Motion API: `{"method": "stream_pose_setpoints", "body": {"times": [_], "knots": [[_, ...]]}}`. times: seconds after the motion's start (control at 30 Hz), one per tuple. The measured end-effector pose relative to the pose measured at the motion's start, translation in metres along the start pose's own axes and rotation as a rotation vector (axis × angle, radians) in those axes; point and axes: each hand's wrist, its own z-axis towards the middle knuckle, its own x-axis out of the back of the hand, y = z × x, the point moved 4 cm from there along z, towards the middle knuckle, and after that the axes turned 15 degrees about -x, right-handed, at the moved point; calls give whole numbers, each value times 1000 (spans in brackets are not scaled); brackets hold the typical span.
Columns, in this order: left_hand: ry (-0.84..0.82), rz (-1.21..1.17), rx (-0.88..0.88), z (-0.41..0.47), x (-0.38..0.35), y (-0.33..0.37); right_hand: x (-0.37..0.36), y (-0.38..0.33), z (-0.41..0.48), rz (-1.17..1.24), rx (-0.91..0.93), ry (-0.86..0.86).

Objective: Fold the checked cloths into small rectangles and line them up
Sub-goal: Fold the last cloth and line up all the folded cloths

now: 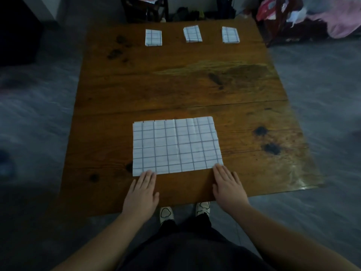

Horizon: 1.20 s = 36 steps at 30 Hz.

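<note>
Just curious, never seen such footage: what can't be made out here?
Head view, folded cloths: layers too small to count.
Head view, clutter behind the table: dark, blurred, cut by top edge.
Head view, left hand, right hand: pressing the open cloth or merely touching, unclear.

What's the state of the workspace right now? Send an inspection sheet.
Surface: wooden table, dark stains, one seam across.
Job's things: left folded cloth, middle folded cloth and right folded cloth in a row at the far edge; large cloth flat on the near half.
Clutter: nothing seen.
Hands: left hand and right hand flat, fingers straight, touching the large cloth's near corners.
Cables: nothing seen.
Surroundings: grey floor; pink fabric heaped far right; shoes below the table's near edge.
</note>
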Motion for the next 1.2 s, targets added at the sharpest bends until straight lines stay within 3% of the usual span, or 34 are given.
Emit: {"method": "stream_pose_setpoints", "body": {"times": [0.13,0.23,0.37,0.5,0.73,1.03,1.2], "knots": [[30,-50,100,-13,2,-18,7,13,3,125,-78,-5],[78,-91,125,-12,8,-15,22,6,9,361,-174,74],[160,-103,38,2,26,14,40,-12,25,639,-290,25],[178,-144,-117,30,37,49,44,-25,43,762,-456,-61],[66,-142,-169,60,28,74,40,-32,61,843,-689,-130],[87,-147,-184,58,23,71,34,-45,57,658,-629,-127],[133,-198,-188,56,25,69,36,-46,54,733,-620,-178]]}}
